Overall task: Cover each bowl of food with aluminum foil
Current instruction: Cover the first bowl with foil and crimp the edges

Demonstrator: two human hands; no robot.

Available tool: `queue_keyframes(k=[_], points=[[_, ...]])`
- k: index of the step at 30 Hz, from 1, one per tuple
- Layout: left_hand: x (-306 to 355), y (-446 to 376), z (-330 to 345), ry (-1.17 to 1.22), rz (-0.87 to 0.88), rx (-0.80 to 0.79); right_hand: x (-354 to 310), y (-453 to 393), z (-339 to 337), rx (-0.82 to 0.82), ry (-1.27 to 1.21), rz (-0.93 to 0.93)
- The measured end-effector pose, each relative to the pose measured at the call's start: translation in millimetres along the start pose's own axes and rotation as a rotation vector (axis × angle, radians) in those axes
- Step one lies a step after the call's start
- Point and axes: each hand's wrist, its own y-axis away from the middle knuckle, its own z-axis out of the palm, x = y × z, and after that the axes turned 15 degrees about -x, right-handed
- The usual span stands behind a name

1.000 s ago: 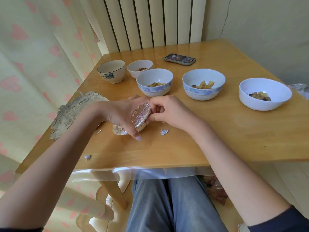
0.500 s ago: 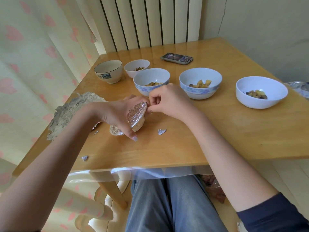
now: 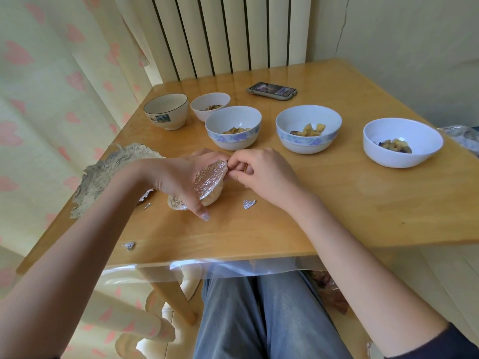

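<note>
Surface [image 3: 337, 203]: wooden top under a clear plastic sheet, seen from the head view; all items below rest on it.
Crumpled foil sheet [image 3: 108, 174]: large, dull, lying at 9 o'clock against the surface's left edge.
Plain white bowl [image 3: 401, 142]: at 3 o'clock, with food pieces inside, uncovered.
Right floral-band bowl [image 3: 308, 132]: at 1 o'clock, holding yellow chunks, uncovered.
Left floral-band bowl [image 3: 233, 130]: at 12 o'clock, just beyond the hands, uncovered.
Dark-rimmed bowl [image 3: 166, 111]: at 11 o'clock; contents cannot be told.
Small white bowl [image 3: 210, 106]: behind the left floral-band bowl, a little food visible.
Phone [image 3: 270, 91]: far side, at 12 o'clock, screen lit.
Left hand [image 3: 178, 177]: grip curled round the foil-covered bowl, tilting it so its covered mouth faces right.
Right hand [image 3: 264, 172]: grip narrow, fingertips pinching the foil at the bowl's upper rim.
Foil-covered bowl [image 3: 210, 183]: small, at centre between both hands, its base near the surface.
Foil scraps: one [image 3: 249, 203] at 5 o'clock of the held bowl, one [image 3: 128, 245] near the front edge at 7 o'clock.
</note>
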Motion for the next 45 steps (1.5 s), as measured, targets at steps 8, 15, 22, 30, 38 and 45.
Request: queue_keyframes(k=[8,15,22,30,38,45], points=[[3,-2,-1,-0.075,-0.003,-0.022,4,-3,-16,0.056,0.254,-0.119],[3,1,0,-0.039,0.027,-0.003,8,-8,-6,0.177,0.413,-0.430],[1,0,-2,-0.040,0.015,-0.021,11,-7,-8,0.139,0.443,-0.439],[0,1,-4,-0.022,-0.006,-0.043,9,-9,-8,0.151,0.490,-0.485],[4,2,-7,0.045,-0.128,0.036,2,-2,-6,0.111,0.360,-0.227],[31,-8,-3,-0.225,-0.609,-0.115,-2,36,19,-0.058,0.098,0.081]])
